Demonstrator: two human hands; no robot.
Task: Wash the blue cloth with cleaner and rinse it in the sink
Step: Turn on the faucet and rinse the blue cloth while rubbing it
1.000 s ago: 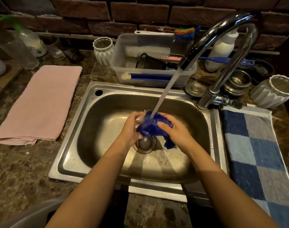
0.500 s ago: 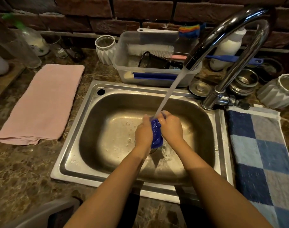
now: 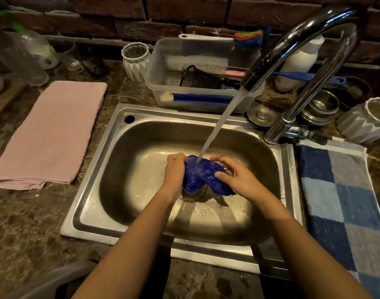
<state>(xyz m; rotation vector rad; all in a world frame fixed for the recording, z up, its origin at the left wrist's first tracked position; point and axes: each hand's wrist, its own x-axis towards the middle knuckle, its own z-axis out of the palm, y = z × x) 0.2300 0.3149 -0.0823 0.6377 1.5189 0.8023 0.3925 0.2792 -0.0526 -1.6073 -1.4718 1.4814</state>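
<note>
The wet blue cloth (image 3: 203,175) is bunched over the drain of the steel sink (image 3: 111,160), right under the stream of water from the chrome tap (image 3: 292,46). My left hand (image 3: 175,169) grips the cloth's left side. My right hand (image 3: 236,175) holds its right side with the fingers spread over the fabric. The cloth's lower edge hangs down toward the drain. A white bottle (image 3: 297,63) stands behind the tap at the back right.
A pink towel (image 3: 53,134) lies left of the sink and a blue checked towel (image 3: 344,203) right of it. Behind the sink a clear plastic tub (image 3: 197,98) holds brushes. White ribbed cups (image 3: 135,61) (image 3: 366,121), steel bowls (image 3: 320,108) and glass bottles line the brick wall.
My hands, pressed tight together on the squeezed cloth half a second ago, have moved apart. The cloth has opened out wider between them under the running water.
</note>
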